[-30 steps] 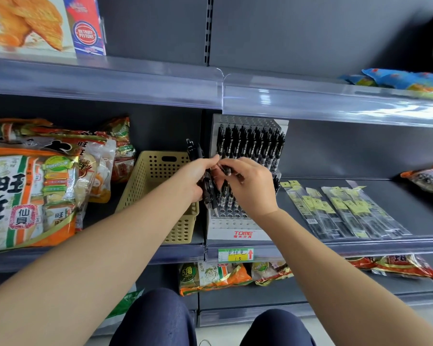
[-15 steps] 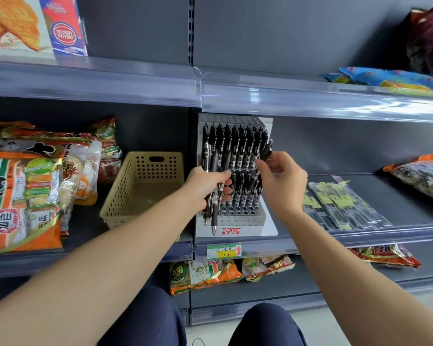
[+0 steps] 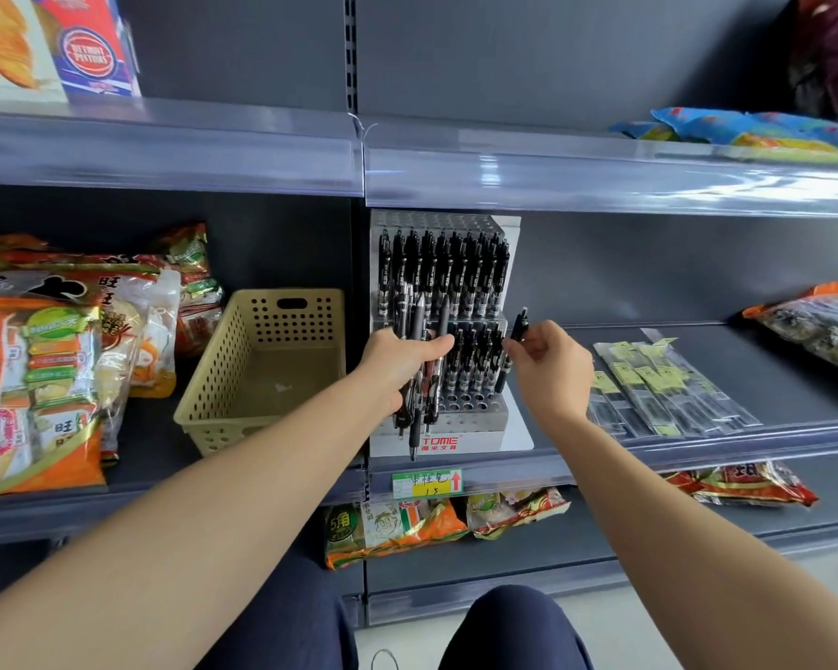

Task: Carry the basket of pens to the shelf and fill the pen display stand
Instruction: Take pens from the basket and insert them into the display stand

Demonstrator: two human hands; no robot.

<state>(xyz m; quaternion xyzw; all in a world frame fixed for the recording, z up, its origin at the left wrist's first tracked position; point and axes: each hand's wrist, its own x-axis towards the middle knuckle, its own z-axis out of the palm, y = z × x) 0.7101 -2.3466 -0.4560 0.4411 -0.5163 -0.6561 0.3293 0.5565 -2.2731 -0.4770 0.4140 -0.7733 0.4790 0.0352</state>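
Head view: the pen display stand [image 3: 475, 420] sits on the middle shelf [image 3: 770, 369], just right of the shelf upright. It is a stepped grey block of round holes on a white base printed with red "TOME" lettering. Black clip pens [image 3: 446, 273] stand upright across its far tier, and more fill the right part of the next tier down. The near rows show open holes.

The left hand [image 3: 400, 362] is clenched around a bundle of pens [image 3: 416, 321], black and grey, held upright in front of the stand's left side, tips pointing down. The right hand [image 3: 550, 365] pinches a single black pen [image 3: 519, 324] between thumb and fingertips at the stand's right edge, tilted slightly, its clip end up.

The beige perforated basket [image 3: 289, 321] rests on the same shelf, just left of the stand. Snack bags [image 3: 44, 379] lie further left. Flat clear packets [image 3: 659, 384] lie to the right. A green and yellow price tag [image 3: 426, 482] hangs on the shelf edge below the stand.
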